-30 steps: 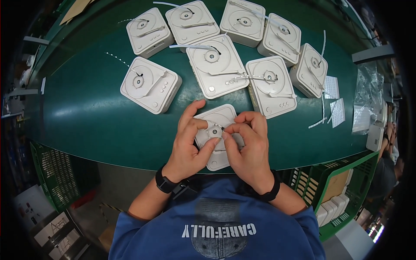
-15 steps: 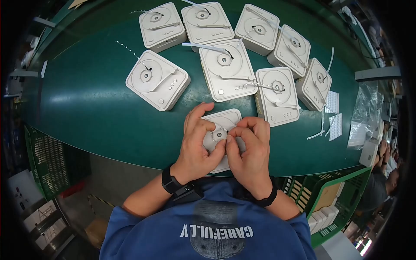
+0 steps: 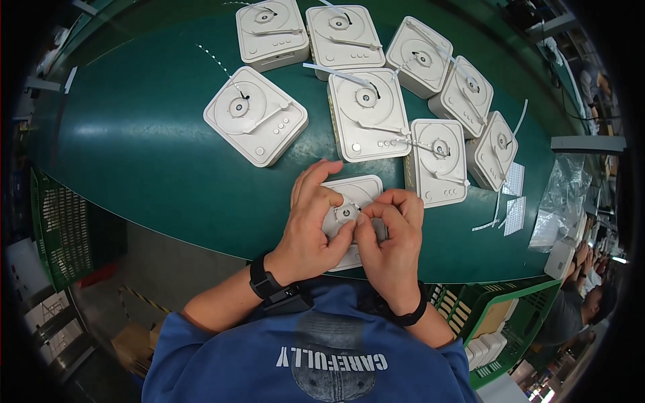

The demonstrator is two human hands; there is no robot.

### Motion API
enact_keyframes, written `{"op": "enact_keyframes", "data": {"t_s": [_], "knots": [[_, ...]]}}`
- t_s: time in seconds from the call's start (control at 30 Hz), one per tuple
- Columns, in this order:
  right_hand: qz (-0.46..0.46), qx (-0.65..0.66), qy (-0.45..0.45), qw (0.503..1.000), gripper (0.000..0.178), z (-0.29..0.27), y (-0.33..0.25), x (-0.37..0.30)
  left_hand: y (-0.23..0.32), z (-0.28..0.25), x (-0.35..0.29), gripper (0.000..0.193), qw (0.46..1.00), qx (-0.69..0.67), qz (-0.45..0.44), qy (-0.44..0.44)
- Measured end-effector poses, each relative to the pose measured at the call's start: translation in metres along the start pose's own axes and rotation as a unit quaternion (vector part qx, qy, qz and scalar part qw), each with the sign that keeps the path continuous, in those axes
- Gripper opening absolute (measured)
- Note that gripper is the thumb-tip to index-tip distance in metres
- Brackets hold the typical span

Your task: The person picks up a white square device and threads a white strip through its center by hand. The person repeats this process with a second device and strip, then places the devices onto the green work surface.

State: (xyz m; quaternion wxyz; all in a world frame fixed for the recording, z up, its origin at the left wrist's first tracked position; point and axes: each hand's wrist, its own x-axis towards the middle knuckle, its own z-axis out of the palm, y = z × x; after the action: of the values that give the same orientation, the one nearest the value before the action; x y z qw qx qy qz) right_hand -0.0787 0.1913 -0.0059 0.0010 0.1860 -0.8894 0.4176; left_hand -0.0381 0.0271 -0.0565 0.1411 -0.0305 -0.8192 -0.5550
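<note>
In front of me on the green table lies a white device shaped like a small record player (image 3: 366, 183), partly hidden under both hands. My left hand (image 3: 302, 225) is curled over its left side, with thumb and index finger closed around the round hub (image 3: 347, 213) at its middle. Against the right edge of that hub, my right hand (image 3: 393, 238) pinches with thumb and index fingertips. Whatever sits between those right fingertips is too small and covered to make out. A dark wristband circles each wrist.
Several similar devices stand beyond my hands, including one at left (image 3: 252, 121) and one at centre (image 3: 366, 127); thin strips stick out of some. Small white sheets (image 3: 514, 215) and clear plastic (image 3: 561, 201) lie at right. A green crate (image 3: 514, 289) holding white pieces stands below the table's right edge.
The whole view has shifted slightly, moving the other devices within the picture. Both hands keep nearly the same grip on the device, with the right fingertips still pinched at the hub's edge.
</note>
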Motion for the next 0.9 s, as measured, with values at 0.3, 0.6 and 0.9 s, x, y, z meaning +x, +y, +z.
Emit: {"op": "enact_keyframes", "data": {"t_s": [0.3,0.6,0.9], "knots": [[-0.007,0.004,-0.007,1.000,0.010,-0.0001,0.0029,-0.0001,-0.0009,0.0067,-0.0030,0.035,0.997,0.059,0.037,0.038],[-0.016,-0.008,-0.006,1.000,0.012,0.0010,0.0024,-0.0012,-0.0038,0.0087,-0.0049,0.037,0.998,0.041,0.033,0.034],[-0.014,-0.014,-0.020,1.000,0.012,-0.0006,0.0023,-0.0001,-0.0017,0.0088,-0.0057,0.037,0.999,0.038,0.021,0.029]]}}
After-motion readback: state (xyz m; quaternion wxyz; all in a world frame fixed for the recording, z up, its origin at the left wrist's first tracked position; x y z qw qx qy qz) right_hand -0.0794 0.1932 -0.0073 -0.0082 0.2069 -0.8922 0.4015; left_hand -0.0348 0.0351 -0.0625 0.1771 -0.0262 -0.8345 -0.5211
